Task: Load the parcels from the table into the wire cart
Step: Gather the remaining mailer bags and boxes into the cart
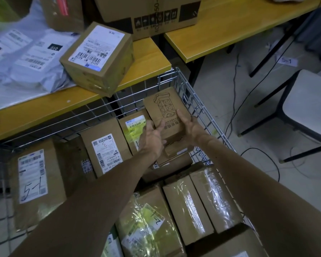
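Over the far right corner of the cart (167,78), the fingers (160,127) of the left hand (152,135) curl against the left edge of a small box (163,102). The right hand (190,127) grips the box's right edge, with one digit lying on its printed top face. Both hands hold this box tilted, its far end higher. It sits above the cart's load, close to the wire wall. Whether its underside touches the parcels below cannot be told.

Beneath the hands, at six o'clock, lies a flat brown parcel (174,164), and nearer the person stand two taped boxes (189,206) side by side. At eight o'clock a labelled parcel (106,151) lies in the cart. Further out at the same bearing is a wide parcel (33,175) with "5-1" written on its label.

Past the cart's far wall runs the yellow bench (148,56). At eleven o'clock from the held box a taped carton (98,58) rests on the bench, one corner overhanging the bench edge above the cart. Grey mail bags (26,58) lie beyond it at ten o'clock. A big carton (156,13) stands at twelve o'clock. A second bench (239,28) stretches away at one o'clock, and a chair (308,101) stands on the floor at three o'clock.
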